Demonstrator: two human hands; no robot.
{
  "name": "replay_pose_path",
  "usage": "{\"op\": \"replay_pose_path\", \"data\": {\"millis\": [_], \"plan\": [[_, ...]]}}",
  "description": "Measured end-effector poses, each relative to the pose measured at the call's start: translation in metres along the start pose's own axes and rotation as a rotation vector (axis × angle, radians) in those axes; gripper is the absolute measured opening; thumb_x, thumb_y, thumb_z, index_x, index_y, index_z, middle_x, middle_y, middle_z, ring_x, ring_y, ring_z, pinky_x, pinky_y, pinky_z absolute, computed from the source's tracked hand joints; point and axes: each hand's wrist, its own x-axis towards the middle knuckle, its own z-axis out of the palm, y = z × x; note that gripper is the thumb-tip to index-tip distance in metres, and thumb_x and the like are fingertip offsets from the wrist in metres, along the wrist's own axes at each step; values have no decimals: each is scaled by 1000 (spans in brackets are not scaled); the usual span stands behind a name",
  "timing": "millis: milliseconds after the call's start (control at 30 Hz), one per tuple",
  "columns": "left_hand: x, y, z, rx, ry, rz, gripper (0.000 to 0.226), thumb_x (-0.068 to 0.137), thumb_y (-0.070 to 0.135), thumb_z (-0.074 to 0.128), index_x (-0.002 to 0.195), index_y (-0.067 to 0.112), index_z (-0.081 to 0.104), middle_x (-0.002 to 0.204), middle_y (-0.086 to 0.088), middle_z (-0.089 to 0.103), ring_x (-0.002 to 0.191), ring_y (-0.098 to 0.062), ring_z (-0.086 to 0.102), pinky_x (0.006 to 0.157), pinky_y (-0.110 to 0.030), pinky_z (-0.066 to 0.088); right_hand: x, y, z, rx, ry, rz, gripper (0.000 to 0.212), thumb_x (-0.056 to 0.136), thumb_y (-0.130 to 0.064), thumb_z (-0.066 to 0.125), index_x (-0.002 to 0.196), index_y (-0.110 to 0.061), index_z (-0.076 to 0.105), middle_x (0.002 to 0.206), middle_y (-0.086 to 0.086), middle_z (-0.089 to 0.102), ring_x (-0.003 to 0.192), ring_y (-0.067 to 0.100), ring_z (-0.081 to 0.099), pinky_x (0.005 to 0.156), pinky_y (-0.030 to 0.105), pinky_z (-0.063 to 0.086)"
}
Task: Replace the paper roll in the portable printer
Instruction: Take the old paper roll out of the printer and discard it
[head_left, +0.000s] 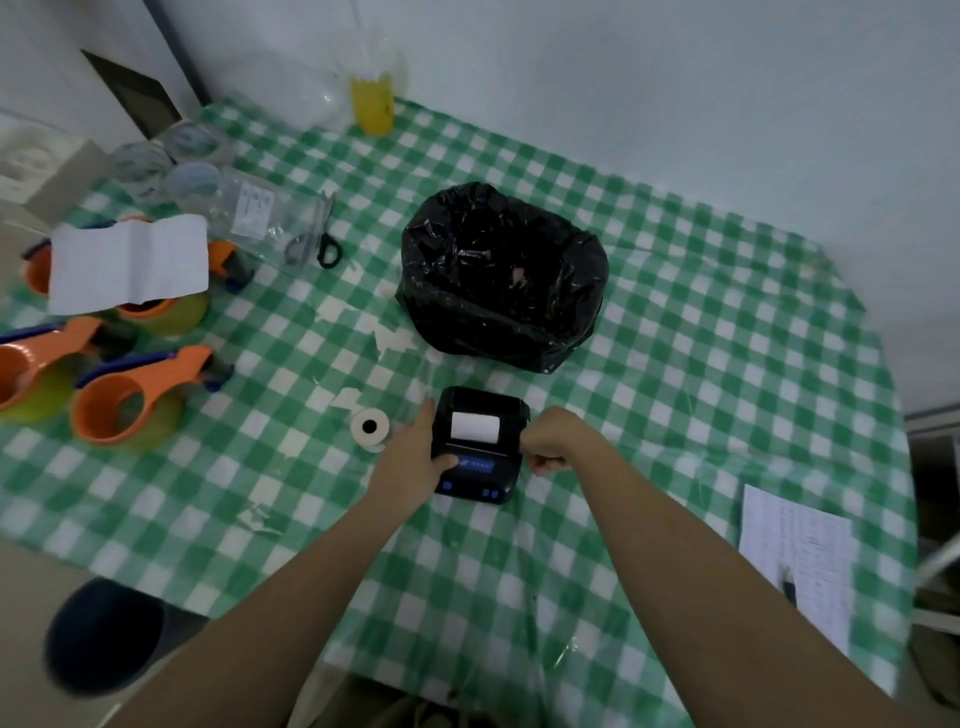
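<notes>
At frame centre, one printer (475, 447) sits between my hands: left hand (415, 457) clamped on it, right hand (553, 441) fisted beside; one paper roll (370, 427) lies just left.

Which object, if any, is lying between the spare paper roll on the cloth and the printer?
Only the left hand. It rests on the printer's left side, between it and the spare paper roll. The printer's open bay already shows white paper. The right hand is at the far side.

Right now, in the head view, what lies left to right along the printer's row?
Orange tape dispenser → paper roll → left hand → printer → right hand → printed sheet.
</notes>
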Motion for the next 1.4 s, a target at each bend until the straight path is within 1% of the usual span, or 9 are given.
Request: {"op": "replay_pose_path", "data": {"millis": [100, 200, 300, 433, 800, 1000, 1133, 1267, 1400], "plan": [[1, 0, -2, 0, -27, -6, 85, 82, 20, 66, 149, 16, 13, 139, -11, 52, 124, -27, 52, 102, -47, 46, -2, 19, 2, -8, 99, -112, 32, 84, -22, 63, 57, -7, 59, 45, 2, 61, 44, 13, 58, 53, 23, 51], [2, -1, -3, -4, -30, 0, 84, 82, 20, 67, 148, 15, 15, 138, -11, 52, 123, -28, 53, 100, -48, 47, -9, 34, 16, -48, 377, -272, 19, 85, -26, 63, 91, -9, 65, 84, 7, 66, 76, 21, 60, 65, 27, 43], [-1, 1, -2, 14, -1, 9, 78, 81, 19, 67, 145, 13, 22, 135, -12, 54, 119, -28, 56, 97, -45, 49, -18, 32, 34, 40, 562, -504, 21, 84, -23, 65, 97, -10, 55, 87, 1, 53, 77, 16, 50, 65, 27, 39], [-3, 4, 0, 36, 24, 2, 58, 82, 16, 66, 132, 11, 36, 126, -14, 58, 113, -29, 58, 90, -41, 49, -10, 31, 42, 143, 678, -532, 20, 88, -29, 61, 95, -11, 57, 93, 4, 58, 85, 19, 56, 70, 31, 47], [-3, 26, -3, 367, 62, 69, 57, 81, 21, 64, 132, 12, 40, 130, -15, 45, 120, -34, 42, 100, -41, 40, 11, 1, 16, 335, 619, -386, 22, 91, -32, 55, 103, -13, 58, 99, 8, 64, 80, 18, 56, 65, 29, 40], [12, 46, -6, 83, 150, -48, 31, 87, 32, 59, 105, 7, 58, 111, -16, 57, 105, -35, 53, 87, -42, 45, 4, 3, 18, 394, 564, -394, 25, 92, -24, 55, 110, -8, 58, 103, 11, 66, 80, 18, 56, 70, 29, 43], [11, 50, -9, -29, 144, -111, 32, 90, 26, 55, 64, 10, 43, 79, -12, 51, 79, -30, 52, 67, -35, 38, -1, 2, 17, 413, 552, -379, 28, 93, -26, 52, 116, -11, 56, 106, 11, 66, 82, 19, 56, 72, 30, 44], [-3, 55, -22, -136, 125, -55, 24, 91, 27, 54, 82, 5, 55, 81, -10, 56, 79, -28, 55, 70, -35, 41, -18, 4, 18, 472, 618, -479, 26, 92, -26, 52, 117, -16, 56, 107, 2, 60, 85, 15, 57, 72, 25, 46], [-9, 73, -49, -291, 170, 75, 24, 91, 22, 55, 89, -1, 61, 89, -17, 67, 76, -22, 63, 73, -35, 50, -41, 0, 20, 599, 394, -677, 35, 92, -32, 54, 125, -20, 54, 113, -8, 56, 98, 4, 57, 78, 15, 48]]}}
